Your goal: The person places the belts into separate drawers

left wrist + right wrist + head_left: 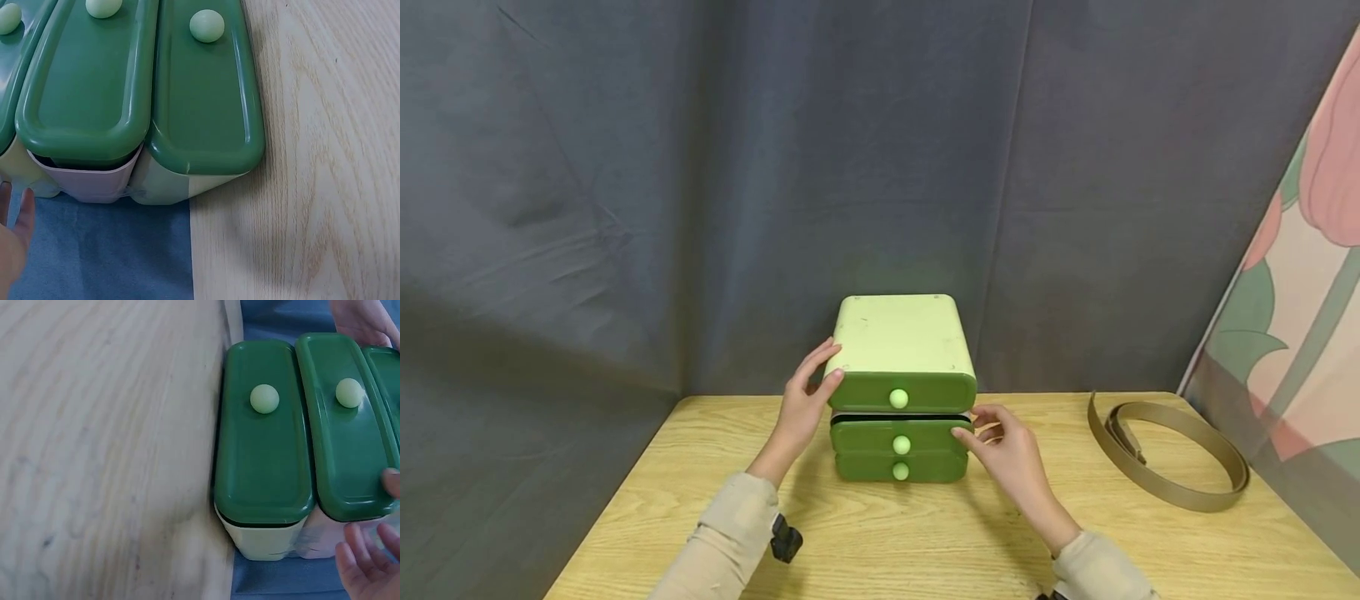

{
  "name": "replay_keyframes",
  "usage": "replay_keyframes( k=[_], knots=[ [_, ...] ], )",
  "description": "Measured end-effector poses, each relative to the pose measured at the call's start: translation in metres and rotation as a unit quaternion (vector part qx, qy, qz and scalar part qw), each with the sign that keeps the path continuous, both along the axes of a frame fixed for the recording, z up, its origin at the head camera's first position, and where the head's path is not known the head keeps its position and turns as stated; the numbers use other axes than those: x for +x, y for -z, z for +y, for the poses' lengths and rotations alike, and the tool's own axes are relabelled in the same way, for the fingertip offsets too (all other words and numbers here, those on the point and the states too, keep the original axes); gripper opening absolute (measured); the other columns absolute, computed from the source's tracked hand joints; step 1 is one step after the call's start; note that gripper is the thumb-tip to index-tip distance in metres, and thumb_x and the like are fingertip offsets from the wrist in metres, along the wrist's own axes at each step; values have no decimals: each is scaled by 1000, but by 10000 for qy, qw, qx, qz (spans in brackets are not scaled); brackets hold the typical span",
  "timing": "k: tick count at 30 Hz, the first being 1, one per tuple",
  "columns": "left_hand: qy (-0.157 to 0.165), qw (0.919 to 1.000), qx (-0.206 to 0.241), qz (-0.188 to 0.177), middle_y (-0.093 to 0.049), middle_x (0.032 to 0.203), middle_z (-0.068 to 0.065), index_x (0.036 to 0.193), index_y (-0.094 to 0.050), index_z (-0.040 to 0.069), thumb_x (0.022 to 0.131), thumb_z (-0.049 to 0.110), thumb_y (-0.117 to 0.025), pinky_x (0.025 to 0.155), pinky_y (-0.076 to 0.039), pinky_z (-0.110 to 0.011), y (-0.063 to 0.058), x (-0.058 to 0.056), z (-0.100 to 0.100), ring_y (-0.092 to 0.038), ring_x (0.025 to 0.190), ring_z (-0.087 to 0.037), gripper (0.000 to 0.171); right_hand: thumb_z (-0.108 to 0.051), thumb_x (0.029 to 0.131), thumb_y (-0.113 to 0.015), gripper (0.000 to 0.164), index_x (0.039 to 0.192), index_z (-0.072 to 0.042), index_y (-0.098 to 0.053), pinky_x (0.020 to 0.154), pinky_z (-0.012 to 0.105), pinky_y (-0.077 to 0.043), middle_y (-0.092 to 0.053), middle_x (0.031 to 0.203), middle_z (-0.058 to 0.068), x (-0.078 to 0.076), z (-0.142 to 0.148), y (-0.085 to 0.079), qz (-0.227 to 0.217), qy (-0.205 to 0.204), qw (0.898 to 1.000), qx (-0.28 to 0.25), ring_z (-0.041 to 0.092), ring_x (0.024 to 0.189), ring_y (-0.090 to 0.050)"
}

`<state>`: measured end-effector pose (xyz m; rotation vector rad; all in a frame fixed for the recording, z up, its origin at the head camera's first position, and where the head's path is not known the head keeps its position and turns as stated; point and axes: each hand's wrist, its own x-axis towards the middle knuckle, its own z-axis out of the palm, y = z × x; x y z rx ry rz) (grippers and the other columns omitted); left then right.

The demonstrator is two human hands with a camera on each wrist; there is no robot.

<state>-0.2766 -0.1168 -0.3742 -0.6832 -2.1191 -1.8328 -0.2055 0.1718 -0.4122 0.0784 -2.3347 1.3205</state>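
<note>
A small unit of three stacked drawers [902, 333] stands on the table, with green fronts and pale round knobs. The middle drawer [865, 437] sits slightly forward, a dark gap showing above its front. My left hand [805, 396] rests against the upper left side of the unit, thumb near the top drawer's [861, 393] front corner. At the right end of the middle drawer is my right hand [1009, 450], its thumb at the green front and its fingers beside the casing. In the right wrist view, those fingers [359, 550] lie loosely extended by the pinkish middle casing [325, 540].
A coiled tan belt [1198, 496] lies on the wooden table [925, 542] at the right. Behind the unit hangs a dark grey-blue curtain [850, 167]. A panel with printed flowers [1315, 292] borders the table's right side.
</note>
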Motion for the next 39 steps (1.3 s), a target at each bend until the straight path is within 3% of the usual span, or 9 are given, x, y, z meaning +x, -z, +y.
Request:
replay_keyframes(
  k=[5,22,34,39],
  knots=[
    [-11,10000,40,10,-35,157,0,143,-53,13,102,23,-58,110,-29,-56,1,1,1,-27,145,-20,42,-20,81,-84,48,118,2,-63,67,25,-52,-65,99,10,-1,-3,5,-175,68,9998,52,18,78,-64],
    [-12,9998,213,-38,-32,159,-1,145,-51,11,103,19,-56,114,-26,-55,4,3,4,-25,146,-21,43,-32,84,-82,51,119,0,-63,66,27,-50,-66,104,12,-11,-4,11,-369,223,9989,-187,21,83,-64],
    [-8,9992,373,-147,-23,163,-3,152,-41,14,106,19,-50,116,-20,-54,10,8,9,-15,149,-22,47,-30,84,-82,50,119,1,-63,64,26,-51,-65,103,12,-9,-5,10,-472,133,9983,-321,19,82,-63],
    [-136,9991,385,-89,-24,162,-3,153,-39,14,105,18,-51,113,-25,-55,14,10,10,-18,148,-23,50,-29,84,-82,50,119,1,-63,64,26,-51,-65,104,11,-9,-5,10,-503,170,9979,-375,19,82,-64]
  ],
)
